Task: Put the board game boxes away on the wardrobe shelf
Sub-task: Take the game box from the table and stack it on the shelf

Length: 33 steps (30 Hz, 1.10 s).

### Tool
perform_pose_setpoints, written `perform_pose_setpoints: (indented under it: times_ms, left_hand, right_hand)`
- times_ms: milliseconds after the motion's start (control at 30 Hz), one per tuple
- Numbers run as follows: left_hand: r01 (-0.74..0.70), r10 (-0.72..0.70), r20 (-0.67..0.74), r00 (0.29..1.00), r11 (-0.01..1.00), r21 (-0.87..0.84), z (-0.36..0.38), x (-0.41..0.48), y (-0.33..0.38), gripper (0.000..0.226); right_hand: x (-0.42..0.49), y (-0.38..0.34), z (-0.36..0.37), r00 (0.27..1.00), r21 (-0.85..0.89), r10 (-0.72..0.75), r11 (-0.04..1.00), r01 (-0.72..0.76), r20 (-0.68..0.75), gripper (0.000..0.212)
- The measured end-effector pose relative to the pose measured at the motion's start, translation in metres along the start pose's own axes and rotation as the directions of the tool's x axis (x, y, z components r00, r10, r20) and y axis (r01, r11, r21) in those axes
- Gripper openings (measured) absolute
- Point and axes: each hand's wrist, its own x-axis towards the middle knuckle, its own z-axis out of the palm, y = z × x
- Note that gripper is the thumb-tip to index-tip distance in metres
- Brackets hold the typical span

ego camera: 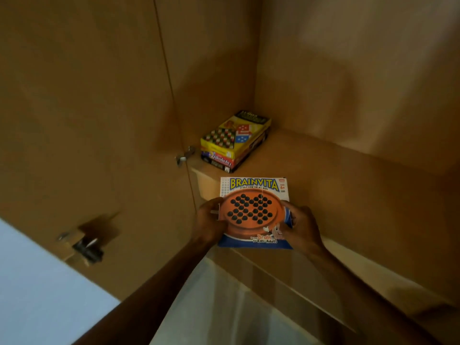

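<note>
I hold a flat Brainvita box [255, 192], white and blue with an orange peg board printed on it, over the front edge of the wooden wardrobe shelf [323, 175]. My left hand [211, 221] grips its left side and my right hand [302, 226] grips its right side. Further back in the shelf's left corner, a yellow game box [236, 135] lies on top of a red and black game box [220, 161].
The open wardrobe door [87, 120] stands to the left, with metal hinges [184, 155] on its inner face. The wardrobe's back and right walls enclose the shelf. Bare shelf surface lies to the right of the stack. A lighter surface shows below the shelf.
</note>
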Motion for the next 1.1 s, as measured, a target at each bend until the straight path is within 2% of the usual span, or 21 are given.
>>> perform_pose_setpoints:
  times_ms: [167,333,467,533,567,600,667,700,800,900,1000,1100]
  left_hand:
    - [-0.096,0.095,0.018,0.995,0.994,0.06,0.001,0.115,0.035,0.047]
    - [-0.179,0.173,0.058,0.983,0.976,0.125,0.002,0.224,0.07,0.042]
    - [-0.154,0.14,0.169,0.976,0.985,0.077,-0.005,0.293,0.091,0.035]
    - [-0.053,0.06,0.283,0.957,0.998,-0.033,-0.009,0.317,0.096,0.04]
    - [-0.015,0.031,0.387,0.922,0.999,-0.046,-0.013,0.324,0.098,0.044]
    - [0.01,-0.004,0.478,0.879,1.0,-0.01,-0.018,0.333,0.099,0.05]
    - [-0.107,-0.028,0.545,0.838,0.971,0.215,-0.028,0.349,0.092,0.073]
    - [-0.184,-0.006,0.543,0.84,0.938,0.295,-0.033,0.356,0.088,0.079]
    - [-0.246,0.073,0.488,0.87,0.922,0.3,-0.037,0.369,0.078,0.068]
    - [-0.416,0.26,0.365,0.894,0.783,0.462,-0.033,0.367,0.079,0.054]
    - [-0.454,0.345,0.298,0.89,0.723,0.52,-0.029,0.363,0.076,0.039]
    - [-0.475,0.378,0.288,0.88,0.696,0.538,-0.025,0.358,0.071,0.037]
  right_hand:
    - [0.113,0.009,0.004,0.999,0.019,0.007,1.0,-0.006,-0.053,0.062]
    - [0.194,-0.036,-0.002,0.988,0.039,0.035,0.999,-0.029,-0.149,0.054]
    - [0.243,-0.059,0.003,0.983,0.038,0.046,0.998,-0.04,-0.176,0.05]
    - [0.255,-0.071,0.008,0.983,0.023,0.029,0.999,-0.025,-0.179,0.03]
    - [0.26,-0.075,0.011,0.981,0.01,0.016,1.0,-0.014,-0.195,0.021]
    - [0.267,-0.076,0.015,0.977,-0.004,0.006,1.0,-0.007,-0.214,0.017]
    - [0.272,-0.08,0.019,0.978,0.006,-0.009,1.0,0.011,-0.209,0.017]
    - [0.275,-0.082,0.021,0.979,0.016,-0.022,1.0,0.026,-0.203,0.017]
    - [0.283,-0.084,0.027,0.979,0.008,-0.104,0.994,0.107,-0.173,0.018]
    - [0.286,-0.09,0.03,0.97,0.035,-0.183,0.981,0.19,-0.159,0.024]
    - [0.287,-0.096,0.035,0.965,0.058,-0.216,0.972,0.227,-0.149,0.029]
    - [0.29,-0.092,0.041,0.972,0.083,-0.197,0.974,0.209,-0.129,0.033]
